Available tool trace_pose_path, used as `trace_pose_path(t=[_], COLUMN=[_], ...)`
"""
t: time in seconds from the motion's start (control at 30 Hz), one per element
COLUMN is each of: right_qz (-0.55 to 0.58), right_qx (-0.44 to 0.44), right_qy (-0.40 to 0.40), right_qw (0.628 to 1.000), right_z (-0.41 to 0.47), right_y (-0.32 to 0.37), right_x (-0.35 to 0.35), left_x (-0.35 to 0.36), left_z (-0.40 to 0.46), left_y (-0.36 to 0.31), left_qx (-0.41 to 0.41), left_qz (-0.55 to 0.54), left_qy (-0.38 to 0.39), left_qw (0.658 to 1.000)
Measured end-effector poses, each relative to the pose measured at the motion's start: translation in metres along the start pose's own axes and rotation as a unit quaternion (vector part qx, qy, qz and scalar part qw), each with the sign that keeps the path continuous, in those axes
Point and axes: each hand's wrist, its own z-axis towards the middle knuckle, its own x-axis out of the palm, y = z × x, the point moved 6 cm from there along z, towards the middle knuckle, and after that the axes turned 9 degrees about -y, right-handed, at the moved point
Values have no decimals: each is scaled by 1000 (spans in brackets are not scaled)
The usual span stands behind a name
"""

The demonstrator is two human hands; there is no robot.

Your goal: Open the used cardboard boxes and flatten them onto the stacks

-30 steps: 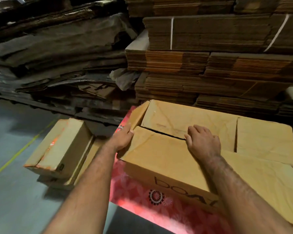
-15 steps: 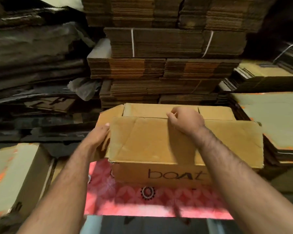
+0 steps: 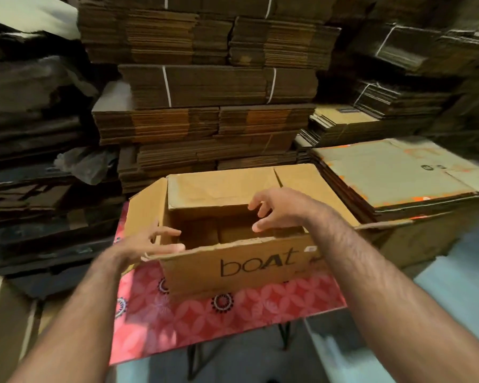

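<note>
cardboard, brown and printed "boat": the open-topped box (image 3: 233,261) sits on a red patterned table (image 3: 205,322).
left hand (image 3: 147,244) and right hand (image 3: 277,208) hover spread, empty; best press opposite walls inward evenly.

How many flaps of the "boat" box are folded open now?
2 show clearly: the left flap stands outward beside the left hand; the far flap leans back beyond the right hand. Others may be hidden.

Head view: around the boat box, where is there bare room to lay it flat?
Free: the top of the flattened stack right of the boat box, and a strip of red patterned cloth in front of it. Crowded: behind, the tied cardboard bundles rise close; both hands hover at the open top.
</note>
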Motion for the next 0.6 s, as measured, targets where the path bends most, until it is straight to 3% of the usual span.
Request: trace_pose_path(t=[0.13, 0.27, 0.33, 0.43, 0.6], right_qz=[-35, -69, -145, -214, -181], right_qx=[40, 41, 22, 19, -22], right_qy=[17, 8, 17, -65, -106], right_qw=[998, 997, 989, 975, 978], right_z=[-13, -14, -13, -6, 9], right_y=[-17, -37, -43, -48, -34], right_x=[37, 81, 100, 109, 127], left_x=[14, 32, 39, 42, 19], left_z=[1, 18, 22, 19, 11], left_y=[8, 29, 35, 42, 64], left_qx=[36, 72, 100, 123, 79], left_qz=[143, 237, 252, 246, 248], left_qy=[-11, -84, -121, -171, -181], left_qw=[989, 965, 955, 946, 948])
